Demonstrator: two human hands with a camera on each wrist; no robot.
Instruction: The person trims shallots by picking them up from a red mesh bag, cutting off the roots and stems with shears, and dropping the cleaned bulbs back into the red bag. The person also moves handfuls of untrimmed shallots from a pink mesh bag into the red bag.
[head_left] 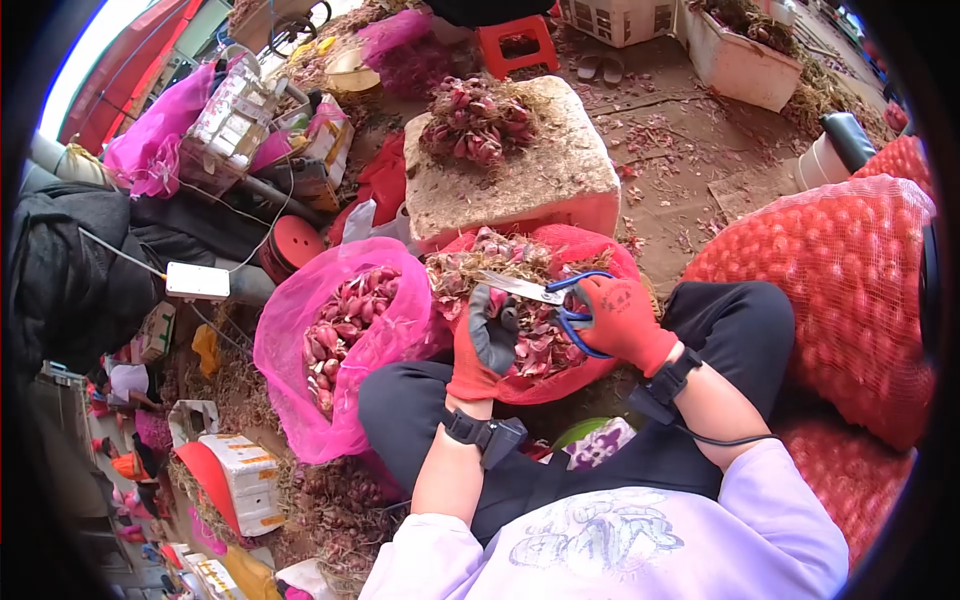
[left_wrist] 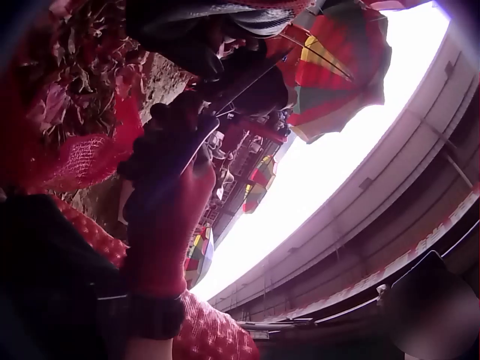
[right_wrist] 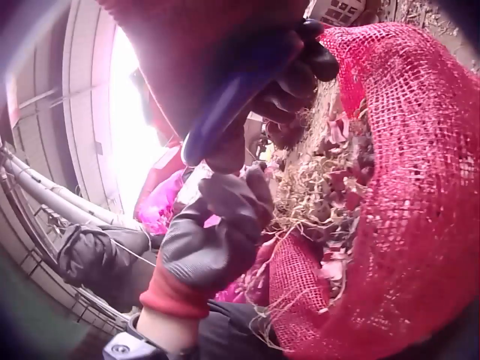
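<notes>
My left hand, in a red glove with a grey palm, pinches a pinkish-red shallot; its fingers hide most of it. In a matching glove, my right hand grips the blue handles of a pair of scissors. Their blades point left, right at the left fingertips. Both hands are over a red mesh bag in front of my lap, holding dry-stalked shallots and loose skins. A blue handle loop crosses the right wrist view, above the grey-palmed left hand.
Left of the red bag stands a pink mesh bag of shallots. Ahead, a pale foam block bears a shallot bunch. Large full red net sacks stand at my right. A white box with cables hangs at the left.
</notes>
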